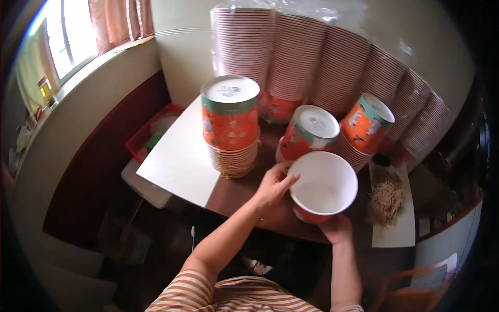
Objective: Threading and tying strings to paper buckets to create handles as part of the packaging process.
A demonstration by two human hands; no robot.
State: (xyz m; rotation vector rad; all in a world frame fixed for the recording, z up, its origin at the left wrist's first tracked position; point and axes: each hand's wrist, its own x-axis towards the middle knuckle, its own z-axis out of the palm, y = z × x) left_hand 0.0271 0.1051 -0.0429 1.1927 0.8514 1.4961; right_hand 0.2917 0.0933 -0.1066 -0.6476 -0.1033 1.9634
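Note:
A large paper tub (325, 183) is tipped with its white mouth toward me, orange printing on its outside. My left hand (275, 184) grips its left side, thumb by the rim and fingers behind the wall. From below, my right hand (337, 229) supports the near side; its fingers are partly hidden under the tub. Just behind it stands an upside-down orange and green tub (316, 125). To the left rises a stack of nested upside-down tubs (230, 117), with twine around its lower rims. Another such stack (368, 125) is at the right.
Tall plastic-wrapped stacks of tubs (296, 57) line the wall behind the table (176, 161). A bundle of straw-coloured strands (385, 197) lies on a white board at the right. A red crate (136, 140) is beyond the table's left edge, and a wooden chair (416, 286) is at lower right.

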